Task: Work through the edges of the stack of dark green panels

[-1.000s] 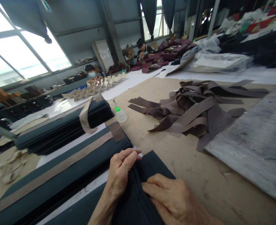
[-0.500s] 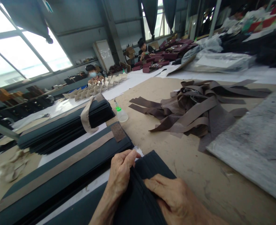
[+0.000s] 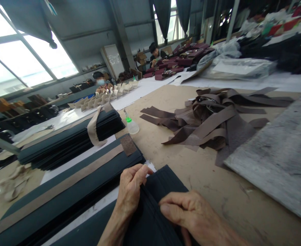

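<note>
Two hands are on the dark sheets, left grip (image 3: 131, 186) pinching their edge, right grip (image 3: 188, 210) narrow beside them; uneven pressure could fan the pile (image 3: 153, 212) askew.

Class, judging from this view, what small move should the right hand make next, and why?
Probably slide the right hand's fingers a little further under the nearest lifted dark sheets: its fingertips sit at their edge, while the left hand pinches their far end, apparently holding them up.
</note>
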`<action>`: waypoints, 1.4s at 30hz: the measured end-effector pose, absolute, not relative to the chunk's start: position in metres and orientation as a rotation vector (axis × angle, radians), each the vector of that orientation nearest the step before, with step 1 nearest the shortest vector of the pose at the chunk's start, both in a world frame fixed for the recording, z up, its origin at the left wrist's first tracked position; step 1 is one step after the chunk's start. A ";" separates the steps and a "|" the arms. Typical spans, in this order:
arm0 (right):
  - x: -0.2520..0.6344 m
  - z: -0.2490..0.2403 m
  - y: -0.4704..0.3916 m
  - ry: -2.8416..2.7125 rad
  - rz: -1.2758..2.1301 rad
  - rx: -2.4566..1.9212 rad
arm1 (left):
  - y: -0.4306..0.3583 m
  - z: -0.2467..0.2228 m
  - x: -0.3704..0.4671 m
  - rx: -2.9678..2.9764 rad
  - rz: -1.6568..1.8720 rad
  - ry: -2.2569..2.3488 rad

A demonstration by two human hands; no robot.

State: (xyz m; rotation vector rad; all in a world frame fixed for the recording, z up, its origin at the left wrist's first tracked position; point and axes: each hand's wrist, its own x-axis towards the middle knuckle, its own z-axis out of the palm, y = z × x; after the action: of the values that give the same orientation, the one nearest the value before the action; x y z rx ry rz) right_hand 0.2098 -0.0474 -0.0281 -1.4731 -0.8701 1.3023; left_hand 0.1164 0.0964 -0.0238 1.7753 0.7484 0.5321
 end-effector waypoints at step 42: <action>0.201 -0.041 -0.047 -1.072 0.712 -1.674 | 0.098 -0.026 0.116 1.778 0.505 0.788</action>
State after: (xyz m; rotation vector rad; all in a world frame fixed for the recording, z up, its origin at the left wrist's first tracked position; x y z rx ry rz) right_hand 0.2013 -0.0469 -0.0408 -1.6742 -1.0719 0.7120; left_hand 0.1164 0.0976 -0.0257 1.7777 0.7877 0.5053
